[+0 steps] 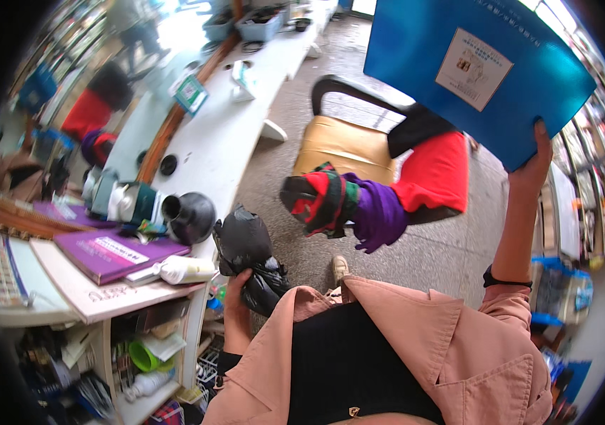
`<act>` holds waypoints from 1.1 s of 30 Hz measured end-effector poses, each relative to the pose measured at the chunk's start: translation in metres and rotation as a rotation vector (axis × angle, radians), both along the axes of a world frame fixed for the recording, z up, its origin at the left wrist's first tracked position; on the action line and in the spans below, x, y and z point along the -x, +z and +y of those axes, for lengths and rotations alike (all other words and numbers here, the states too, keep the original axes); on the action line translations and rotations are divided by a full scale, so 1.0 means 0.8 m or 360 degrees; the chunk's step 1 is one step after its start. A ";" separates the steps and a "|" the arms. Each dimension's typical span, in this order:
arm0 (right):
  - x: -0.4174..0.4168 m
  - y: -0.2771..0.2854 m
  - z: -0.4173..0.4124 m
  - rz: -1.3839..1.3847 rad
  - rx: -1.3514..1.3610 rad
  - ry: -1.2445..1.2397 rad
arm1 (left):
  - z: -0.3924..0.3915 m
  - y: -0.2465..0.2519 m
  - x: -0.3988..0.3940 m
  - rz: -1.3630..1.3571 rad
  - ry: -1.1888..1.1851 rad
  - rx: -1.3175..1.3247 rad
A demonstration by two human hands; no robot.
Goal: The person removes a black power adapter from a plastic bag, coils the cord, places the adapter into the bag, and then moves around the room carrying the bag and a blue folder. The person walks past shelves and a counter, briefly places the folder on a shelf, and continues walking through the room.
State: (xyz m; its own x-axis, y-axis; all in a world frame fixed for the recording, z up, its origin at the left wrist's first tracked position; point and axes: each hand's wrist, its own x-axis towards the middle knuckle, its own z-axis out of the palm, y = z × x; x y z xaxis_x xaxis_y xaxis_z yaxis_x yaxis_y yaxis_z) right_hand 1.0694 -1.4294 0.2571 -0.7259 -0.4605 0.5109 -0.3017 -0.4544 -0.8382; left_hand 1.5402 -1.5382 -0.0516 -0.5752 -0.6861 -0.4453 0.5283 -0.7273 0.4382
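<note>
My right hand grips the lower edge of a large blue folder or case, raised at the upper right. A pale printed panel with writing is on its face. My left hand is closed around a bunched black plastic bag beside the counter's edge. Ahead of me stands a chair with a tan padded seat and black armrests. A red cloth hangs over its side, and purple fabric and a plaid piece are wrapped about the near armrest.
At left, a white counter runs along a mirror. On it lie a purple book or box, a white bottle and a black hair-dryer diffuser or funnel. Shelves sit below; crowded racks line the right.
</note>
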 end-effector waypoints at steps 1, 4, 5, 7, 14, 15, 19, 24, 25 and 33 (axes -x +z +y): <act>0.003 0.013 0.025 0.0027 -0.0020 -0.0088 | 0.000 0.003 0.017 0.0031 -0.0051 -0.0009; 0.011 0.040 0.098 -0.0009 0.0060 -0.0308 | 0.008 0.008 0.074 0.0114 -0.0195 -0.0046; 0.016 0.047 0.121 -0.0023 0.0091 -0.0373 | 0.011 0.010 0.096 0.0128 -0.0247 -0.0048; 0.031 0.058 0.163 -0.0021 0.0067 -0.0488 | 0.020 0.011 0.142 0.0131 -0.0334 -0.0012; 0.125 0.055 0.272 -0.0074 0.0158 -0.0591 | 0.090 0.052 0.347 0.0284 -0.0574 0.0161; 0.144 0.053 0.286 -0.0096 0.0170 -0.0578 | 0.103 0.053 0.379 0.0292 -0.0535 0.0243; 0.238 0.045 0.355 -0.0182 0.0183 -0.0343 | 0.161 0.068 0.494 0.0535 -0.0495 0.0204; 0.349 0.038 0.421 -0.0187 0.0080 -0.0341 | 0.205 0.086 0.611 0.0738 -0.0535 0.0115; 0.372 0.035 0.431 -0.0183 0.0067 -0.0364 | 0.207 0.089 0.630 0.0733 -0.0546 0.0127; 0.553 0.006 0.399 -0.0481 0.0283 -0.0379 | 0.145 0.073 0.788 0.0705 -0.0387 0.0095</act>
